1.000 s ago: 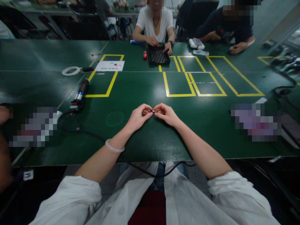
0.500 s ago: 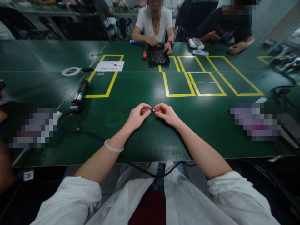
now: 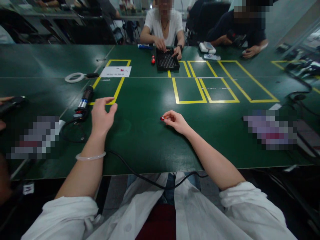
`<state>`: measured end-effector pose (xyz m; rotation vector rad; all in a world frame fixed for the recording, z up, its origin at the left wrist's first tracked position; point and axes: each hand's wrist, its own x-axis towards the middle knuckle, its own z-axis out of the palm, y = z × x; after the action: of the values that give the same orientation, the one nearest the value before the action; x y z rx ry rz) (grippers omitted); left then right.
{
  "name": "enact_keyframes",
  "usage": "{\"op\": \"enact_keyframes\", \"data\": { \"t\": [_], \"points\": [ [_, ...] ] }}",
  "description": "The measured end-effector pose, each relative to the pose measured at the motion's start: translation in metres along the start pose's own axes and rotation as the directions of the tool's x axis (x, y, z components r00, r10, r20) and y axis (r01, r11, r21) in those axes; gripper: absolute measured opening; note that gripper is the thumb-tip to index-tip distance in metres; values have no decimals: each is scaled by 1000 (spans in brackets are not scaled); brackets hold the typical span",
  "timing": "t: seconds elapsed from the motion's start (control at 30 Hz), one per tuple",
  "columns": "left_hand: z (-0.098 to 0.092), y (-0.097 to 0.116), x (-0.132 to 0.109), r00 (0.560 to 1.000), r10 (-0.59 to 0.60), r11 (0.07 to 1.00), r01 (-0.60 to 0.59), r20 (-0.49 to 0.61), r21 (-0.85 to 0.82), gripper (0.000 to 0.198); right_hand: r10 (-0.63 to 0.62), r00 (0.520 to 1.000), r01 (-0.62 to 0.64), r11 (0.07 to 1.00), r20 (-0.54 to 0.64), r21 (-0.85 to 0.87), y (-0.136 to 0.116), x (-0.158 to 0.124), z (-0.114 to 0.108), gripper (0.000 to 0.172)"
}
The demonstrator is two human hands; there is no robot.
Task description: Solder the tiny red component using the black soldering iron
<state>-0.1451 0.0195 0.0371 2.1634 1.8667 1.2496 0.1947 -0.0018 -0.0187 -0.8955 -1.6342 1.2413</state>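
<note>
The small red part (image 3: 163,118) is in the centre of the frame, pinched in the fingertips of the right hand (image 3: 178,122) just above the green table (image 3: 150,150). The left hand (image 3: 102,115) is left of centre, fingers spread and holding nothing, near the electric screwdriver (image 3: 83,102) that lies on the table, but apart from it. As I judge, the step in hand is a reach for this tool while the part is kept ready; a grasp would call for closing the fingers around its barrel, minding the black cable (image 3: 140,175) that trails from it.
</note>
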Motion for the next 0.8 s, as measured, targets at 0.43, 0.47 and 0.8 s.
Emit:
{"op": "enact_keyframes", "data": {
  "t": [0.43, 0.47, 0.8],
  "points": [
    [-71, -80, -30, 949, -312, 689, 196, 41, 698, 92, 13, 1000, -13, 1000, 1, -12, 4, 0, 0, 24],
    [-72, -81, -29, 944, -325, 671, 195, 48, 716, 91, 16, 1000, -16, 1000, -3, -12, 4, 0, 0, 24],
    [-74, -108, -2, 811, -543, 576, 171, 218, 799, 62, 24, 1000, -24, 1000, -1, -15, 3, -1, 0, 23]
  ]
}}
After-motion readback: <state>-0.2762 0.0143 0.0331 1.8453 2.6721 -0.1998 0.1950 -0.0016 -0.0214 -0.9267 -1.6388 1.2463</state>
